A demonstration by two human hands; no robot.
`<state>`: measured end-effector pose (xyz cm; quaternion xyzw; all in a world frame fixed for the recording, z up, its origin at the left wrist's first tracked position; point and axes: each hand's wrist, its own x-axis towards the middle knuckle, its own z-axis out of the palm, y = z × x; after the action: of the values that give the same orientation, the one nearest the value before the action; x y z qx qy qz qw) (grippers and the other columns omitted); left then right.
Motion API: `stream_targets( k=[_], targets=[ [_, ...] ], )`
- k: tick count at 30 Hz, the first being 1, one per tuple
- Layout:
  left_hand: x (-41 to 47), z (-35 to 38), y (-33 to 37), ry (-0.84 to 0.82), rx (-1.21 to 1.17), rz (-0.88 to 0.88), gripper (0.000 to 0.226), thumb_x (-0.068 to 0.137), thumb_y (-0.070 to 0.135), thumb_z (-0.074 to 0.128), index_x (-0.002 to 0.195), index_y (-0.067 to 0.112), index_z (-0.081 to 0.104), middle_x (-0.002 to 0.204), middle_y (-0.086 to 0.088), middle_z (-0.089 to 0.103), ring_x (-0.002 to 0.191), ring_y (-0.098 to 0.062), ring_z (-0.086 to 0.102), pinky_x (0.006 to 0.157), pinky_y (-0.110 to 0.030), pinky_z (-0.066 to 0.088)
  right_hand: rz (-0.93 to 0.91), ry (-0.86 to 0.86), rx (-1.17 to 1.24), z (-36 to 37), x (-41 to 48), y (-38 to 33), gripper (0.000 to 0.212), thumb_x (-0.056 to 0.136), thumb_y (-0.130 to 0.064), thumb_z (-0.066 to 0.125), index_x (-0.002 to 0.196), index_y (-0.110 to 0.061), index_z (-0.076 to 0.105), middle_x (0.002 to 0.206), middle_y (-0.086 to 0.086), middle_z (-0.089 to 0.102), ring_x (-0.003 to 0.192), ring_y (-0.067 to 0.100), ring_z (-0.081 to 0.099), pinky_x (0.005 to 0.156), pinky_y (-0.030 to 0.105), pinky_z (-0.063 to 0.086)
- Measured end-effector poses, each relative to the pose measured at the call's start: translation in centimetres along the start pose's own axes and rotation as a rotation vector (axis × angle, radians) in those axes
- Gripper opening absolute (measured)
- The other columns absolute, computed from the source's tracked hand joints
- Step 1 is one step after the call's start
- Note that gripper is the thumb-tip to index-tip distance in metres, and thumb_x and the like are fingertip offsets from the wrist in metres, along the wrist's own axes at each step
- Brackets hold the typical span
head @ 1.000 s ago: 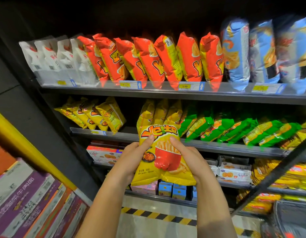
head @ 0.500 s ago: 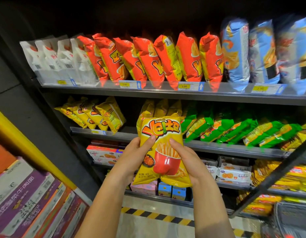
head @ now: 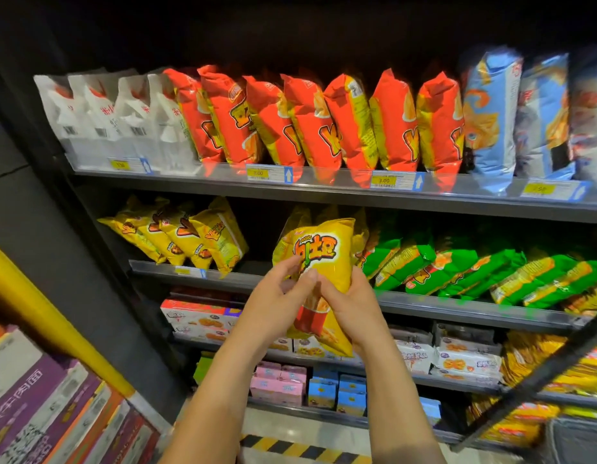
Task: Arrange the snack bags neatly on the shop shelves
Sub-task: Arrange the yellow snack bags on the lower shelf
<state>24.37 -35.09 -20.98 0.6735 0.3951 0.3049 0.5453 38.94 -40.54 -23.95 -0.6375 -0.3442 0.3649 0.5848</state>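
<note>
Bag (head: 324, 259), yellow, is held upright before the middle shelf (head: 458, 309): left hand (head: 277, 296) pinches its left edge, right hand (head: 352, 306) wraps its right side, probably to slot it facing out among matching bags (head: 292, 226) behind.

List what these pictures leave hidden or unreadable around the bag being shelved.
Head view:
- yellow fries bag: front partly covered by the left hand and right hand.
- yellow bags behind it: mostly hidden by the held bag.
- rightmost price label: digits blurred.
- far-right blue bag: cut off by the frame edge.
</note>
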Motion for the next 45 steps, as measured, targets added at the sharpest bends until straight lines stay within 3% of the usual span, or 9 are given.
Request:
stream_targets(
  k=[4,7,16,20,23,28,31,41,45],
  targets=[
    [2.2,-2.6,-1.0,-0.013,-0.082,-0.070,0.067,0.086,0.071,0.064,0.144,0.040,0.053,0.134,0.018,0.067,0.120,-0.005,0.067,0.104,-0.038,0.056,-0.024,-0.070,-0.068,2.2,1.8,-0.7,0.076,0.078,-0.074,0.069,0.140,-0.033,0.055,0.129,-0.003,0.072,0.112,0.011,0.073,0.098,0.047,0.060],
    [3.5,-4.3,-1.9,0.016,-0.114,-0.105,0.065,0.077,0.075,0.072,0.133,0.044,0.059,0.123,0.017,0.073,0.112,-0.004,0.072,0.102,-0.043,0.058,-0.014,-0.128,-0.073,3.6,3.0,-1.4,0.046,0.101,-0.055,0.059,0.141,-0.031,0.060,0.127,-0.008,0.071,0.112,0.006,0.070,0.099,0.038,0.060],
    [5.3,-7.0,-4.2,0.148,-0.257,-0.180,0.053,0.088,0.029,0.086,0.132,0.031,0.056,0.113,0.007,0.078,0.097,-0.010,0.078,0.082,-0.036,0.063,-0.059,-0.075,0.011,5.0,4.4,-0.5,0.033,0.100,-0.014,0.070,0.129,-0.030,0.070,0.115,-0.010,0.076,0.105,0.011,0.074,0.090,0.036,0.064],
    [5.2,-7.7,-4.7,0.069,-0.467,-0.221,0.050,0.090,0.021,0.081,0.135,0.026,0.060,0.115,-0.002,0.080,0.102,-0.023,0.079,0.086,-0.044,0.062,0.025,-0.079,0.072,5.2,4.8,0.1,0.047,0.092,-0.017,0.080,0.134,-0.023,0.060,0.120,0.001,0.068,0.089,0.000,0.075,0.073,0.020,0.060],
    [5.1,-8.1,-4.8,-0.001,-0.577,-0.217,0.051,0.085,0.022,0.077,0.134,0.023,0.064,0.119,-0.011,0.079,0.107,-0.033,0.077,0.093,-0.050,0.059,0.106,-0.208,0.137,5.1,5.1,0.6,0.063,0.085,-0.036,0.085,0.140,-0.022,0.058,0.129,-0.002,0.071,0.108,0.006,0.074,0.085,0.026,0.062],
    [5.1,-8.9,-5.1,-0.103,-0.544,-0.188,0.051,0.084,0.023,0.072,0.135,0.022,0.064,0.122,-0.007,0.079,0.108,-0.025,0.077,0.081,-0.037,0.063,0.062,-0.272,0.169,4.9,5.2,0.8,0.056,0.082,-0.033,0.081,0.134,-0.020,0.065,0.127,0.002,0.076,0.116,0.022,0.074,0.100,0.047,0.059],
    [5.6,-9.5,-5.8,-0.110,-0.484,-0.177,0.063,0.083,0.024,0.084,0.141,0.019,0.059,0.129,-0.007,0.076,0.116,-0.024,0.074,0.093,-0.038,0.059,0.020,-0.198,0.138,5.3,5.6,1.0,0.067,0.074,-0.035,0.088,0.134,-0.021,0.062,0.127,0.001,0.075,0.114,0.022,0.074,0.099,0.051,0.060],
    [7.9,-11.3,-7.2,-0.020,-0.360,-0.174,0.057,0.088,-0.004,0.077,0.137,0.020,0.060,0.125,-0.006,0.077,0.116,-0.023,0.074,0.093,-0.038,0.061,-0.059,-0.245,-0.032,6.5,7.5,0.8,0.043,0.090,-0.019,0.082,0.125,-0.039,0.064,0.118,-0.021,0.076,0.117,0.002,0.068,0.104,0.030,0.056],
    [8.9,-12.3,-7.5,0.071,-0.278,-0.233,0.053,0.084,-0.005,0.082,0.127,0.020,0.064,0.116,-0.002,0.080,0.103,-0.016,0.078,0.077,-0.030,0.062,-0.064,-0.259,-0.209,6.9,9.4,0.8,0.063,0.089,-0.029,0.084,0.144,-0.037,0.054,0.134,-0.016,0.069,0.118,0.005,0.067,0.098,0.031,0.058]
  ],
)
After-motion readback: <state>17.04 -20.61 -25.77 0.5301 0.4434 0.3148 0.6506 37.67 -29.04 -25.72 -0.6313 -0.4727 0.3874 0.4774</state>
